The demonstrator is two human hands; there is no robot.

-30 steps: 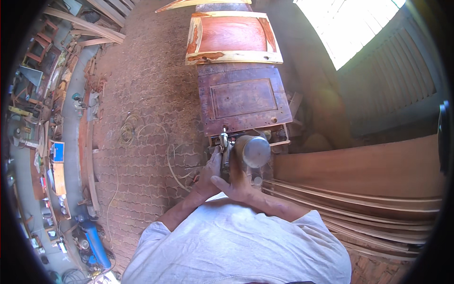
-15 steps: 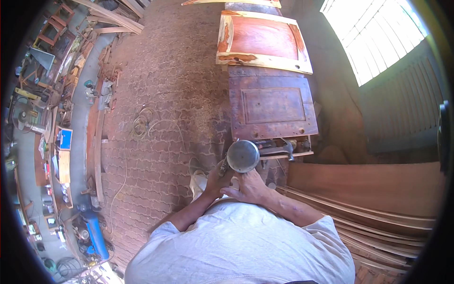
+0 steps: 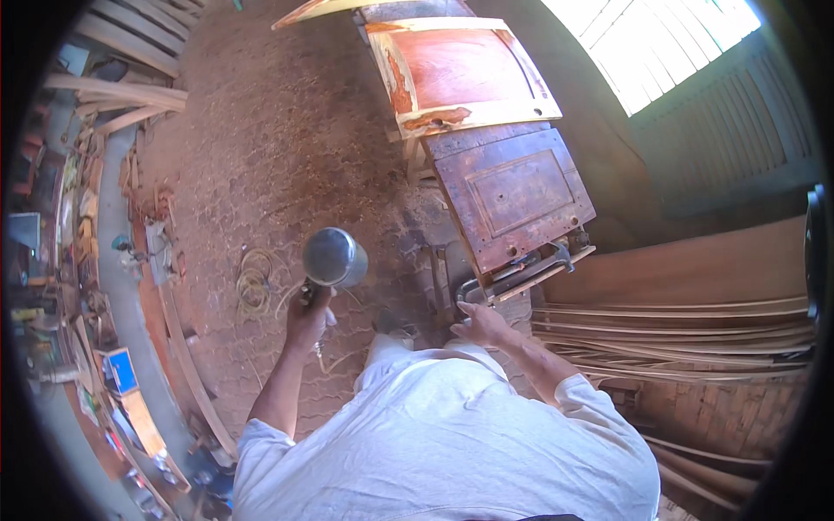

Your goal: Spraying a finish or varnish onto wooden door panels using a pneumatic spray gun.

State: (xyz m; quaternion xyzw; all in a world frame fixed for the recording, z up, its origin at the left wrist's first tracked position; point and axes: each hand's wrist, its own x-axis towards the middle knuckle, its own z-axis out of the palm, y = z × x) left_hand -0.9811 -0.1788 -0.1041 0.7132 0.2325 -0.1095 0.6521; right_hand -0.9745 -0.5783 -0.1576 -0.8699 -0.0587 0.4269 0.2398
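Note:
My left hand (image 3: pixel 307 323) is wrapped around the grip of a spray gun, held out over the paved floor. The gun's round metal cup (image 3: pixel 334 258) sits above the hand, and a thin hose hangs below it. My right hand (image 3: pixel 482 326) is by the near end of the workbench, fingers apart and fingertips close to a grey curved metal piece (image 3: pixel 469 292); whether they touch it is unclear. A hammer (image 3: pixel 560 257) lies among tools on the small ledge there. Above it on the bench rests a dark wooden panel (image 3: pixel 519 193) with a raised rectangle.
A pale-framed reddish panel (image 3: pixel 460 74) lies farther along the bench. Long boards (image 3: pixel 678 334) are stacked at the right. A coiled hose (image 3: pixel 254 282) lies on the paved floor. Timber (image 3: pixel 130 91) and cluttered shelving line the left, and a barred window (image 3: pixel 651 43) is at upper right.
My hands have parted. The left has carried the spray gun leftward, away from the body's middle; the right has come off it and moved toward the bench end. The view has turned.

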